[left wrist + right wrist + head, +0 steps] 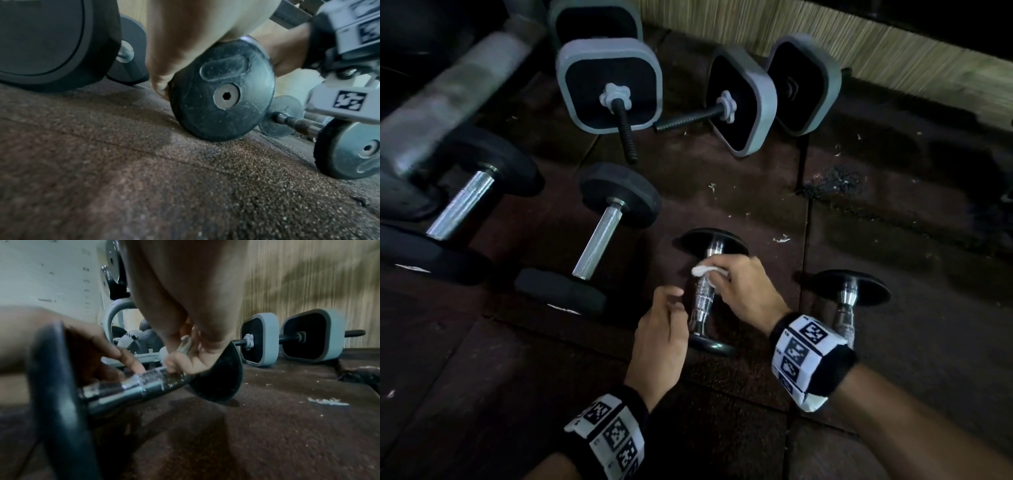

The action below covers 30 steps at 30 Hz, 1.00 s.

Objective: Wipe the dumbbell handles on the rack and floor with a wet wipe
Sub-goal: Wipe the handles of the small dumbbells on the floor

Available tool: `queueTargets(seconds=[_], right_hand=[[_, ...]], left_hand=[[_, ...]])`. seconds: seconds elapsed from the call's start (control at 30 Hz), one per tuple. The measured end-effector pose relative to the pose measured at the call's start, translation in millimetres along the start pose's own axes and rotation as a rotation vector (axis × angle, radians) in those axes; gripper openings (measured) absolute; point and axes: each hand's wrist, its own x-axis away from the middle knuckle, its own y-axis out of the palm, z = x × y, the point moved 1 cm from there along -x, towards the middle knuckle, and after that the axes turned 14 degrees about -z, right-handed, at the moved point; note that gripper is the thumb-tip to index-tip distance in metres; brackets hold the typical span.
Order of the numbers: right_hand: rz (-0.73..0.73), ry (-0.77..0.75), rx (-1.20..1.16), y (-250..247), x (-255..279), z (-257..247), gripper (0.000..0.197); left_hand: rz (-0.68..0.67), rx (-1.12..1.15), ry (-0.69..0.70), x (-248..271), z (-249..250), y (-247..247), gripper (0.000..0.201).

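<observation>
Small chrome-handled dumbbell with black round end plates (703, 291) — lying on the dark rubber floor (722, 411), just in front of the knees, beside a matching dumbbell (846, 301) to its right. Bunched white wet wipe (707, 270) pinched in the right hand (746, 291), fingers curled round it and pressed to the knurled handle near the far plate. Left hand (664, 329) close against the handle's near end, fingertips (135, 365) touching the chrome, fingers loosely bent, nothing held. Two larger black dumbbells (602, 233) with bare steel handles farther left; grey square-plated ones (743, 102) behind, by the reed wall. Likely trouble, judged from here: dumbbell rolling on its round plates under the rubbing, since steadied only lightly — and underside of the handle missed unless turned. Wipe small and wadded, could slip out of the grip.
</observation>
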Motion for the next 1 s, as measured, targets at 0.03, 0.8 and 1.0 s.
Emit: queueTargets(seconds=[0.03, 0.8, 1.0], right_hand=[[-0.068, -0.010, -0.017, 2.0, 4.4, 0.2, 0.019], [0.265, 0.194, -0.697, 54.5, 26.4, -0.8, 0.020], [0.285, 0.177, -0.683, 69.2, 23.2, -7.4, 0.026]], left_hand=[[-0.003, -0.003, -0.001, 0.2, -0.3, -0.2, 0.026], [-0.031, -0.513, 0.052, -75.3, 52.6, -46.9, 0.019], [-0.292, -0.563, 0.074, -85.1, 37.3, -25.7, 0.020]])
